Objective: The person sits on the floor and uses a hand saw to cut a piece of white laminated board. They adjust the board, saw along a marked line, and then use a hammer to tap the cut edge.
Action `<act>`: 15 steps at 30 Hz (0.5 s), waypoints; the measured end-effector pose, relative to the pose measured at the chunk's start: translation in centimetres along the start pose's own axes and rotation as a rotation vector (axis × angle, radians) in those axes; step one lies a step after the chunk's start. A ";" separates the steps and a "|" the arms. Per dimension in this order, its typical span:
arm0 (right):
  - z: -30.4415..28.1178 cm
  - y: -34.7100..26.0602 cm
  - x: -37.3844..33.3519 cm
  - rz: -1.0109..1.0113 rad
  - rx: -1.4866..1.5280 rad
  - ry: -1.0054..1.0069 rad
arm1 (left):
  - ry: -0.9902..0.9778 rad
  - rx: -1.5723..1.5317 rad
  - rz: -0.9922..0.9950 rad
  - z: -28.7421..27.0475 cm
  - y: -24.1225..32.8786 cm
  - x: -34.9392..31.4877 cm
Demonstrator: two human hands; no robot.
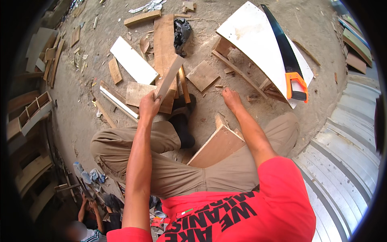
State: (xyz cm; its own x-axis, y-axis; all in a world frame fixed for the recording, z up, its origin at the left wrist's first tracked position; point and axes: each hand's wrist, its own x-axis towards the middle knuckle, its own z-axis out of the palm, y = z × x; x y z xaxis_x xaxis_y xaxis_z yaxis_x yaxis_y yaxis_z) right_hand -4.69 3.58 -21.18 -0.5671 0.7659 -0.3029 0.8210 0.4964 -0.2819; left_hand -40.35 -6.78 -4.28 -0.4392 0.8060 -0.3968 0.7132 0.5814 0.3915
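Your left hand (pixel 149 105) is closed around a narrow wood strip (pixel 169 77), lifted over the scraps. Your right hand (pixel 232 98) reaches down to the floor (pixel 225 20), fingers curled near small chips. The handsaw (pixel 288 56) lies untouched on the white board (pixel 252 44), far right; no cutting is under way.

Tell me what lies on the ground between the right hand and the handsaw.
In the head view, between the right hand and the handsaw lie a thin wooden strip and the white board the saw rests on.

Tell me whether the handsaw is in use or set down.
Set down. The handsaw lies flat on the white board, no hand on it; the left hand holds a wood strip, the right hand reaches the floor.
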 end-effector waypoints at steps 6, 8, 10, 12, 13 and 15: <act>1.0 -0.2 -0.3 -0.059 -0.112 0.029 | 0.107 -0.038 0.001 2.1 1.8 0.7; 0.9 -0.2 0.1 -0.035 -0.099 0.025 | 0.131 -0.050 0.005 2.4 0.8 0.7; 0.5 -0.8 0.2 0.009 -0.038 0.030 | 0.133 -0.053 0.074 2.7 -0.5 1.3; -1.9 -2.2 0.8 0.075 0.181 0.081 | 0.120 -0.031 0.088 2.4 -0.8 0.7; -3.6 -2.8 1.3 0.113 0.290 0.112 | 0.113 -0.011 0.080 1.9 0.2 0.5; -6.6 -4.3 1.7 0.158 0.400 0.130 | 0.141 0.059 0.118 0.5 1.9 0.0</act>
State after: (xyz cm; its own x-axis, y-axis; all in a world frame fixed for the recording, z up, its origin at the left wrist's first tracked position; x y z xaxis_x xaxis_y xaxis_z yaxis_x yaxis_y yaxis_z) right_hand -8.76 5.46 -14.53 -0.4033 0.8771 -0.2609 0.7924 0.1921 -0.5790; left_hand -38.67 -5.76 -3.95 -0.4196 0.8783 -0.2293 0.7932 0.4776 0.3779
